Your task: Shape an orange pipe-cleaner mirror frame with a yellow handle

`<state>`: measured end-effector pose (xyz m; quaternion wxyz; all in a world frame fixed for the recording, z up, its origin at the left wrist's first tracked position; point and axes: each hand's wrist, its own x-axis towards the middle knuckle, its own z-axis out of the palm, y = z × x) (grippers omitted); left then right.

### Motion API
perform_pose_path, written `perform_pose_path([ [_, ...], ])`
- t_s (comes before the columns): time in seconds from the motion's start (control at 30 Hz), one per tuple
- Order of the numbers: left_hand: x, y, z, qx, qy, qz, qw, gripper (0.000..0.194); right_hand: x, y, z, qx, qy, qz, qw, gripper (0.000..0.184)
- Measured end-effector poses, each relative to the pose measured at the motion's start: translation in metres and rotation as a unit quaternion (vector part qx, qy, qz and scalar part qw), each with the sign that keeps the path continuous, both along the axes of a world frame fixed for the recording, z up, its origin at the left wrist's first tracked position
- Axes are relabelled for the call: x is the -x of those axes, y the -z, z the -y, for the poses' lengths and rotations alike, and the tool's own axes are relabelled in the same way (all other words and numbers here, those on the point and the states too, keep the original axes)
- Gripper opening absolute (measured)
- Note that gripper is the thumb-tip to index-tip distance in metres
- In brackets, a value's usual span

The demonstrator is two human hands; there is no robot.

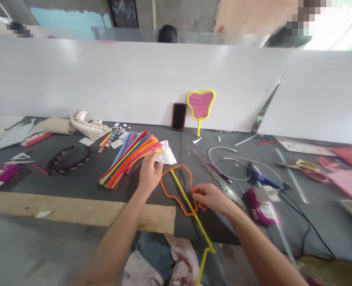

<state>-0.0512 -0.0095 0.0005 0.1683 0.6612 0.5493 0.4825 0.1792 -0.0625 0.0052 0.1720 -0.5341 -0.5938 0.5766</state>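
Note:
My right hand (208, 196) pinches the right edge of an orange pipe cleaner loop (166, 195), which has a wavy outline. A yellow pipe cleaner stem (180, 186) runs through the loop and past the table's front edge, where it bends sharply. Left of the loop is my left hand (150, 171), its fingers loosely curled and the thumb apart; I see nothing held in it. Its fingertips are close to a bundle of multicoloured pipe cleaners (128, 159) and a white wrapper (167, 153). Part of the bundle is hidden behind that hand.
A yellow-framed pink fan shape (201, 105) and a phone (179, 116) lean on the white partition (119, 79). Right are metal wires (220, 178), a blue glue gun (262, 176), a purple box (261, 208), cords and scissors (307, 165). A dark braided headband (68, 161) lies left.

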Motion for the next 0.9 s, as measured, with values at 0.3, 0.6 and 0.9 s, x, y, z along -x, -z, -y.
perform_pose_path([
  [0.3, -0.057, -0.003, 0.02, -0.012, 0.202, -0.281, 0.938, 0.027, -0.023, 0.017, 0.046, -0.299, 0.045, 0.249, 0.92, 0.027],
  [0.6, -0.068, 0.012, -0.015, -0.014, 0.346, -0.306, 0.887, 0.027, -0.003, 0.027, 0.043, -0.326, 0.049, 0.312, 0.891, 0.019],
  [0.9, -0.067, 0.0, -0.034, -0.038, 0.348, -0.381, 0.856, 0.041, -0.004, 0.027, 0.042, -0.32, 0.065, 0.302, 0.896, 0.03],
])
